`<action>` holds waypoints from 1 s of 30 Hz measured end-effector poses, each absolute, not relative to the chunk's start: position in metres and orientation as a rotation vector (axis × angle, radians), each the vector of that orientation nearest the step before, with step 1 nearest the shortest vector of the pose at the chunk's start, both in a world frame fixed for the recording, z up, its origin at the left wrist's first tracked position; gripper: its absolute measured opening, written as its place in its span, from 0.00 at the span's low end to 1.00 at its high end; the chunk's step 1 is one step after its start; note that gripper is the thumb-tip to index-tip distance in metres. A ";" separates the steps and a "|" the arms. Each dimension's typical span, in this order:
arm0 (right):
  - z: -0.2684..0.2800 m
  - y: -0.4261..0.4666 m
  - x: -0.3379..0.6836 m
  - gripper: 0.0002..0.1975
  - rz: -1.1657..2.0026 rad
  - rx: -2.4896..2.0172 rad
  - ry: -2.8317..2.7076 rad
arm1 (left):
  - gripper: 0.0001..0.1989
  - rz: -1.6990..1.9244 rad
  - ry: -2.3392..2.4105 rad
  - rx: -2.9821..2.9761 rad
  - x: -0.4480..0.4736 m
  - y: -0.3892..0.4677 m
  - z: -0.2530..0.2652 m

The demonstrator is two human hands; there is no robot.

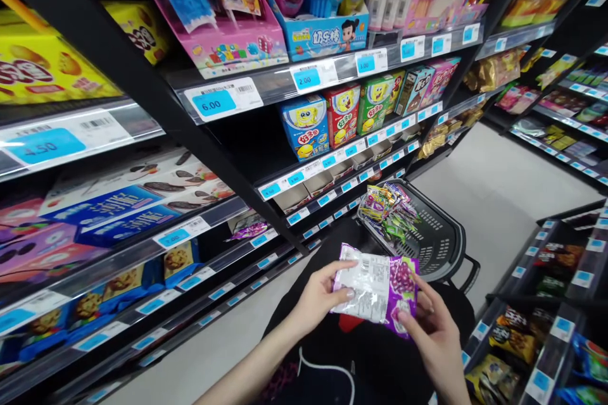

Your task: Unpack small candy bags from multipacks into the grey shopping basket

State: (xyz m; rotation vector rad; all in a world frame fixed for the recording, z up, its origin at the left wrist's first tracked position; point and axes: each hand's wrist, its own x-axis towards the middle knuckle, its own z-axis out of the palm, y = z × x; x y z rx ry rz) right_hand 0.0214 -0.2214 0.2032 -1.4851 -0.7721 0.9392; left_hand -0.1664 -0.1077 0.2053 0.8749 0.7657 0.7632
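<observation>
Between my two hands is a purple and white candy bag with grapes printed on its right end; its white back with barcode and small print faces up. My left hand pinches the bag's left edge, thumb on top. At the right end, my right hand grips it with the thumb over the purple part. The bag is above my dark-clothed lap. Just beyond it on the floor stands a dark grey shopping basket, with several colourful snack packets heaped at its far left end.
Shelves with blue price tags rise on the left, holding blue biscuit boxes, cartoon snack boxes and a pink candy display. At the lower right, a low rack holds snack bags. Pale floor shows beyond the basket.
</observation>
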 end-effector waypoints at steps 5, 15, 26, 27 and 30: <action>0.212 -0.223 0.037 0.16 0.753 -1.585 -1.123 | 0.24 0.739 0.853 1.091 -0.173 -0.108 0.199; 0.220 -0.215 0.032 0.03 0.436 -1.548 -1.303 | 0.13 1.026 0.723 1.890 -0.170 -0.101 0.220; 0.224 -0.208 0.049 0.13 0.577 -1.501 -1.406 | 0.13 1.008 0.747 1.866 -0.165 -0.099 0.236; 0.226 -0.208 0.049 0.12 0.577 -1.502 -1.393 | 0.13 0.980 0.770 1.838 -0.165 -0.099 0.237; 0.235 -0.211 0.048 0.18 0.630 -1.478 -1.375 | 0.13 0.894 0.865 1.731 -0.166 -0.099 0.241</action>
